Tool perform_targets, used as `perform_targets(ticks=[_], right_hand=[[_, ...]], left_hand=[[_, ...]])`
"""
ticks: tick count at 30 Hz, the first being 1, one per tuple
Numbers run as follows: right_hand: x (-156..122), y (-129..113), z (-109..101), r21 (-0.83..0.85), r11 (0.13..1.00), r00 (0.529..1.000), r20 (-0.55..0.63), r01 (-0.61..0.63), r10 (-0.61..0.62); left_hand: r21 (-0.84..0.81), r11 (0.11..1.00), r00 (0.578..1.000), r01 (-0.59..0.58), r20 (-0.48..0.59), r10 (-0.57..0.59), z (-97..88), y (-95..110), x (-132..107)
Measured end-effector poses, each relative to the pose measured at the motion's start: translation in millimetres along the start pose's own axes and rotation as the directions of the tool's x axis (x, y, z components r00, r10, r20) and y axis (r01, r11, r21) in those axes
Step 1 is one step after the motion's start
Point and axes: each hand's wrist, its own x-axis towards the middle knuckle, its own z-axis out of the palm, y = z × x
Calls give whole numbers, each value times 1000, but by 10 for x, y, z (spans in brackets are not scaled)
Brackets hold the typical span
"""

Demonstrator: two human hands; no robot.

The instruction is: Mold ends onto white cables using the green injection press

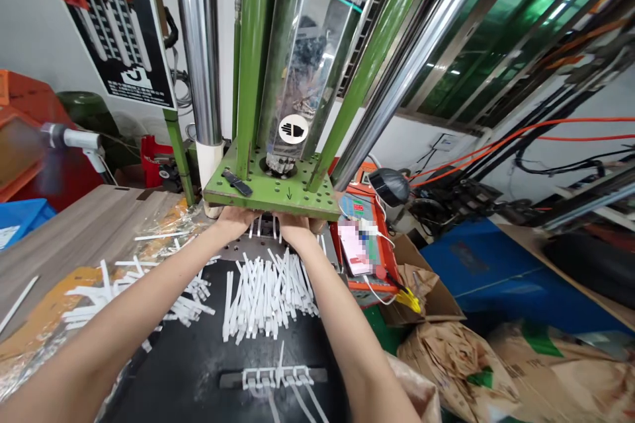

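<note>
My left hand (235, 221) and my right hand (294, 226) both reach under the front edge of the green press plate (270, 195). The fingers of both are hidden beneath it, so what they hold cannot be made out. Between them, several thin white strips (262, 227) stick out from under the plate. Closer to me, a dense pile of white plastic strips (270, 294) lies on the black work surface (186, 370). Nearest the camera is a dark metal bar (228, 380) with a row of white molded pieces (275, 377) and cables on it.
More white strips (191, 301) lie scattered to the left on clear plastic wrap. Shiny steel columns (198, 46) flank the press. At right stand an orange control box (374, 208), a cardboard box (446, 301) and brown bags (456, 370). A blue bin (24, 218) sits far left.
</note>
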Motion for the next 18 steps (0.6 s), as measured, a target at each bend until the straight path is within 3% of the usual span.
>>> perform_targets(ticks=[3, 5, 7, 10, 13, 15, 18], right_hand=[[-321, 34, -94, -17, 1000, 1000, 3, 25, -24], [-774, 166, -82, -15, 999, 999, 13, 46, -45], [-1419, 355, -6, 10, 998, 998, -20, 56, -56], [-2571, 598, 140, 104, 982, 968, -214, 155, -130], [-3503, 660, 205, 119, 976, 974, -156, 182, -162], [-3822, 613, 218, 74, 979, 979, -85, 190, -184], [-3913, 501, 262, -73, 983, 982, -70, 169, -174]], left_hand=[[-11, 1000, 1000, 9, -5, -9, -89, 79, -152], [-42, 999, 1000, 11, -3, -11, -93, 121, -493], [-110, 994, 1000, -27, -16, 25, -26, 169, -1058], [-194, 962, 973, -190, -171, 157, 142, 271, -2167], [-144, 963, 963, -229, -179, 202, 243, 397, -3148], [-119, 973, 976, -197, -117, 183, 267, 466, -3526], [-65, 989, 990, -136, -51, 133, 297, 515, -3682]])
